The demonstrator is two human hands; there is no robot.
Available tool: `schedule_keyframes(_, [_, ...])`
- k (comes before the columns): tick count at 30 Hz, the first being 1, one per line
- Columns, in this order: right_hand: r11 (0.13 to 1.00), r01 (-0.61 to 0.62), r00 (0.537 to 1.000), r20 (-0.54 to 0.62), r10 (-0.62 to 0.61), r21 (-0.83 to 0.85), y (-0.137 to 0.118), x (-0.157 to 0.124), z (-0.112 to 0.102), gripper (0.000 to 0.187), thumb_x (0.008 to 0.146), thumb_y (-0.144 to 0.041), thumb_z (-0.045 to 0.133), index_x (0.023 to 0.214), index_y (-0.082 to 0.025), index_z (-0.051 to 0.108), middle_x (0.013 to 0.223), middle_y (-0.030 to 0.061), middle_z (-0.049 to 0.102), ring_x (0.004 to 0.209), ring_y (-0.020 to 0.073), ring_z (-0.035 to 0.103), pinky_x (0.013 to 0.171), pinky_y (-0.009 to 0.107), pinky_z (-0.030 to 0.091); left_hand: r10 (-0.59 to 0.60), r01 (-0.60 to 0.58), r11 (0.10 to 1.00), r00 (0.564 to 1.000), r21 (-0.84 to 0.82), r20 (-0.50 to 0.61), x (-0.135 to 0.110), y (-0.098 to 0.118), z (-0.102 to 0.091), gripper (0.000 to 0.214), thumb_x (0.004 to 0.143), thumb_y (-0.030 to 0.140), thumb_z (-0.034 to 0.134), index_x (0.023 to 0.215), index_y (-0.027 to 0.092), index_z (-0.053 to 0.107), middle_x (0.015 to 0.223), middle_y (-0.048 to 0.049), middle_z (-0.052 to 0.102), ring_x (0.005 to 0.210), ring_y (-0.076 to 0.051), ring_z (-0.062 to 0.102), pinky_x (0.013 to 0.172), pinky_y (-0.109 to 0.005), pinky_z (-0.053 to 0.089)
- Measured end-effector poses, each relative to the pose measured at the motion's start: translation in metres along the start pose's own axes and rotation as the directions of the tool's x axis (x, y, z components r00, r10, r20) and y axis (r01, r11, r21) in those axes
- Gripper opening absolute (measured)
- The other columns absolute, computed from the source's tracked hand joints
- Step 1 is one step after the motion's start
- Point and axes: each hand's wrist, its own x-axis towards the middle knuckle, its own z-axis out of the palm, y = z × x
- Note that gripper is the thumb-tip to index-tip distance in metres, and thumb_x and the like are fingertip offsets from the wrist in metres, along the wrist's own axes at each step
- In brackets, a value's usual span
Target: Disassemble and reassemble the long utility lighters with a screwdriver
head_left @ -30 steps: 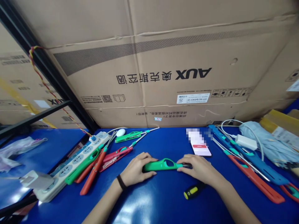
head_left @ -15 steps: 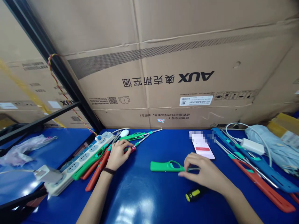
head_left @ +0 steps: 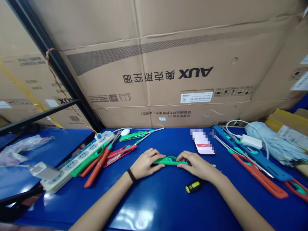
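Between my two hands lies a green gas lighter (head_left: 170,160), level just over the blue tabletop or resting on it. My left hand (head_left: 148,163) has its fingers and thumb closed round the handle end. Thumb and fingers of my right hand (head_left: 196,165) close on the other end, by the trigger opening; the metal tip pokes out beyond that hand. Below my right hand is a screwdriver (head_left: 193,186) with a black and yellow handle. To the left, a red lighter (head_left: 122,155) shows its insides, as does a green lighter half (head_left: 132,136) behind it.
A white power strip (head_left: 69,168) runs along the left, with red and green lighters (head_left: 96,166) against it. A phone (head_left: 203,142) lies at the back. Blue and red lighters (head_left: 255,173), a white adapter (head_left: 251,141) and light blue cloth (head_left: 274,141) fill the right. A large carton (head_left: 156,64) stands behind.
My left hand has left the red lighter and moved right onto the green lighter's handle. My right hand keeps its grip on the other end. The view has shifted slightly.
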Motion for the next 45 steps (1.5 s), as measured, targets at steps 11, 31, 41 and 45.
schedule_keyframes(11, [0.996,-0.067,0.997,-0.042,0.065,-0.059,0.002,0.006,0.004,0.031,0.095,-0.038,0.032,0.102,-0.025,0.059,0.094,0.0036,0.068,0.081,0.0196,0.063,0.07,0.028,0.043,-0.084,0.09,0.995,0.987,0.04,-0.136,0.0,-0.009,0.005,0.025,0.095,0.032,0.042,0.101,0.023,0.065,0.09,-0.0009,0.068,0.081,-0.014,0.064,0.074,-0.022,0.049])
schedule_keyframes(31, [0.732,-0.496,0.832,-0.497,0.246,-0.467,0.013,-0.003,-0.035,0.051,0.092,-0.051,0.032,0.076,-0.025,0.073,0.067,0.0087,0.07,0.065,0.0249,0.065,0.051,0.028,0.03,-0.166,0.339,0.926,0.76,0.165,-0.628,-0.006,-0.029,-0.041,0.031,0.089,0.036,0.048,0.069,0.019,0.065,0.068,-0.0028,0.064,0.07,-0.017,0.058,0.075,-0.031,0.04])
schedule_keyframes(41, [0.746,-0.595,0.706,-0.639,0.306,-0.3,0.014,-0.01,-0.05,0.061,0.093,-0.05,0.026,0.055,-0.021,0.064,0.057,0.0094,0.064,0.063,0.0258,0.062,0.052,0.028,0.029,-0.545,0.59,0.795,0.592,-0.141,-0.594,-0.091,-0.035,-0.109,0.04,0.08,0.051,0.052,0.069,0.016,0.067,0.063,-0.0012,0.065,0.063,-0.017,0.06,0.062,-0.025,0.045])
schedule_keyframes(45, [0.838,-0.342,0.901,-0.4,0.166,-0.424,-0.007,0.007,-0.009,0.051,0.095,-0.047,0.029,0.064,-0.021,0.061,0.059,0.0076,0.065,0.059,0.0239,0.063,0.05,0.027,0.026,-0.446,0.433,0.894,0.835,-0.117,-0.322,-0.085,-0.013,-0.082,0.034,0.083,0.048,0.053,0.079,0.018,0.067,0.077,-0.0035,0.068,0.073,-0.018,0.062,0.07,-0.027,0.048])
